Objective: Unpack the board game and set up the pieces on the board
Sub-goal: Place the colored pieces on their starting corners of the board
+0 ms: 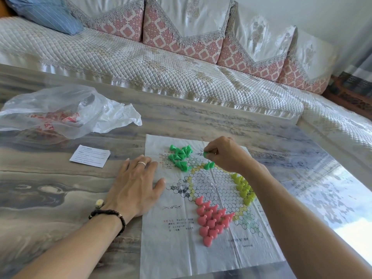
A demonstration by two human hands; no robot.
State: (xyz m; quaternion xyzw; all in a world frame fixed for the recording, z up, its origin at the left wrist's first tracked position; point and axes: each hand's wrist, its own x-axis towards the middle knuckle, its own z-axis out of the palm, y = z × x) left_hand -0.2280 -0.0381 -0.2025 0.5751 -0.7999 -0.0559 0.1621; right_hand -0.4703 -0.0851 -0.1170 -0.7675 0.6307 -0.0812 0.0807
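A thin paper game board [175, 244] printed with a star of circles lies flat on the table. Several pink pieces [211, 220] stand on its near point, and several yellow-green pieces [242, 188] stand on the right point, partly behind my right forearm. A loose heap of green pieces [180, 155] lies at the board's far left, with one or two more green pieces [209, 165] nearer the centre. My right hand [227, 156] hovers over the far point and pinches a green piece [205, 154]. My left hand [134, 184] rests flat, fingers spread, on the board's left edge.
A crumpled clear plastic bag [60, 111] with red print lies on the table at far left. A small white instruction leaflet [90, 156] sits beside my left hand. The marbled grey table [50, 188] reaches a quilted sofa [161, 67] behind it.
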